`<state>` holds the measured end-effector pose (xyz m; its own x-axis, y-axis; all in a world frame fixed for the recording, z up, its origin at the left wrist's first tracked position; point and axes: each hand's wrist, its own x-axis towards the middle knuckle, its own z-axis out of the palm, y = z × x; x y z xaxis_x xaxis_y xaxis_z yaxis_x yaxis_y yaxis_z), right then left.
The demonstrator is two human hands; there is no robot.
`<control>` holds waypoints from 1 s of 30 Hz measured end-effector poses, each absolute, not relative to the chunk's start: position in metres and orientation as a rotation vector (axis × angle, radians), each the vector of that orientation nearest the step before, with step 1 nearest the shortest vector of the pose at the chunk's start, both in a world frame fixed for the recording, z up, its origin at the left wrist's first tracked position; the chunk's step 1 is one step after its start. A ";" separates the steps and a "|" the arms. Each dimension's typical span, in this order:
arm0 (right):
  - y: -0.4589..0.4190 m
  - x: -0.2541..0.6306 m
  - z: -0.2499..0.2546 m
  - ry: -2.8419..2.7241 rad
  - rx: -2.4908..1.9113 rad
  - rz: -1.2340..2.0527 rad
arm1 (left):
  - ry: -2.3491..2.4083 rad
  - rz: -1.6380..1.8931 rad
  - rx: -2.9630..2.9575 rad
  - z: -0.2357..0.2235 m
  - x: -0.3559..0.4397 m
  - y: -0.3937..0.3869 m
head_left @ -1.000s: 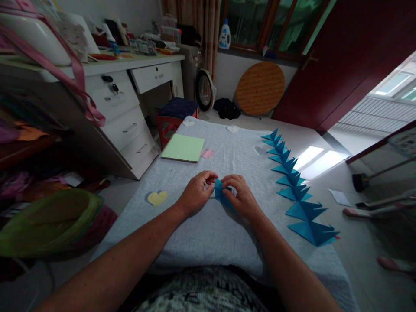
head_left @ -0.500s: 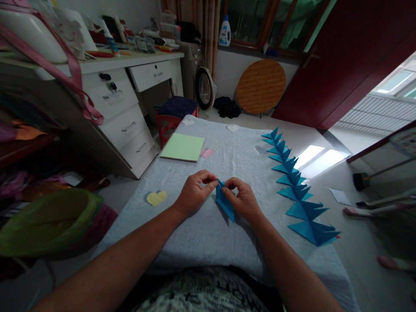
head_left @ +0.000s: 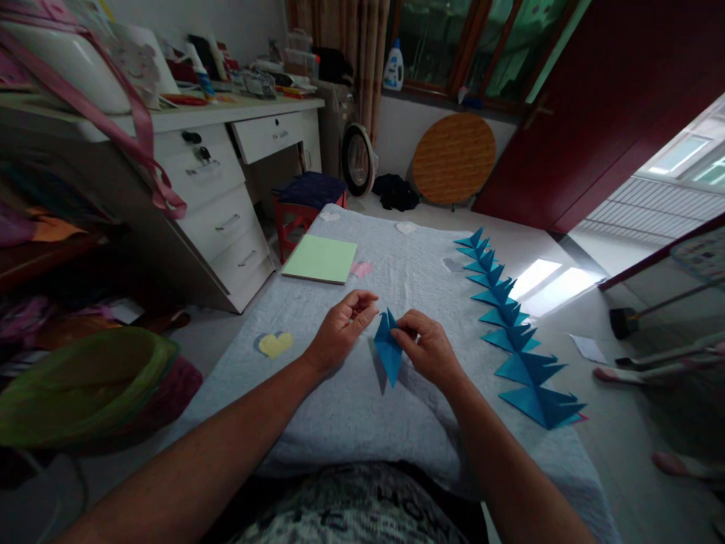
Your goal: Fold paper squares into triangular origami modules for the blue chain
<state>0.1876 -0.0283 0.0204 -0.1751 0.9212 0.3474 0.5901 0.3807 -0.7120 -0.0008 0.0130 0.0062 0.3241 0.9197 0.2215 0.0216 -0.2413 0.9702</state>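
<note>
The right hand [head_left: 427,346] pinches a blue origami crane [head_left: 388,353] by its right side, between thumb and fingers, above the cloth-covered table [head_left: 322,415]. The left hand [head_left: 341,330] is just beside it, free of the paper, fingers loosely curled. Beyond lies a stack of light green paper [head_left: 320,259]; along the table's right side runs a row of blue cranes [head_left: 506,316].

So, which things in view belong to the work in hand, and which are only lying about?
In the work:
folded blue paper, pinched in the right hand
row of blue folded pieces
probably the green paper stack

Apparently just lying about:
white bottle
round wooden board
stool
dark bundle
</note>
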 end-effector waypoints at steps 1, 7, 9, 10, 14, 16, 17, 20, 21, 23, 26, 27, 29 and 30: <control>-0.031 0.189 0.024 -1.840 -1.314 0.529 | 0.868 1.119 1.533 0.005 -0.001 0.013; -0.059 0.202 0.047 -1.718 -1.357 0.412 | 0.900 1.084 1.518 0.002 0.001 0.014; -0.075 0.207 0.053 -1.704 -1.387 0.336 | 0.904 1.070 1.525 0.000 0.001 0.015; -0.084 0.211 0.056 -1.694 -1.403 0.281 | 0.906 1.069 1.532 0.000 0.001 0.016; -0.119 0.231 0.065 -1.637 -1.515 0.017 | 0.964 1.077 1.547 -0.003 0.000 0.019; -0.136 0.246 0.067 -1.572 -1.602 -0.140 | 0.993 1.091 1.557 -0.004 0.000 0.020; -0.144 0.254 0.067 -1.546 -1.650 -0.212 | 1.004 1.088 1.561 -0.004 0.000 0.021; -0.166 0.279 0.063 -1.456 -1.768 -0.374 | 1.025 1.083 1.572 -0.004 0.001 0.021; -0.173 0.287 0.062 -1.424 -1.801 -0.412 | 1.030 1.081 1.576 -0.004 0.001 0.021; -0.185 0.300 0.058 -1.367 -1.869 -0.468 | 1.038 1.078 1.581 -0.003 0.002 0.021; -0.199 0.312 0.051 -1.287 -1.933 -0.489 | 1.047 1.067 1.585 -0.002 0.002 0.020; -0.203 0.314 0.048 -1.276 -1.949 -0.487 | 1.048 1.062 1.587 -0.002 0.002 0.020; -0.209 0.316 0.041 -1.268 -1.979 -0.491 | 1.054 1.055 1.590 -0.001 0.002 0.019; -0.212 0.317 0.037 -1.267 -1.995 -0.498 | 1.059 1.054 1.591 0.000 0.003 0.019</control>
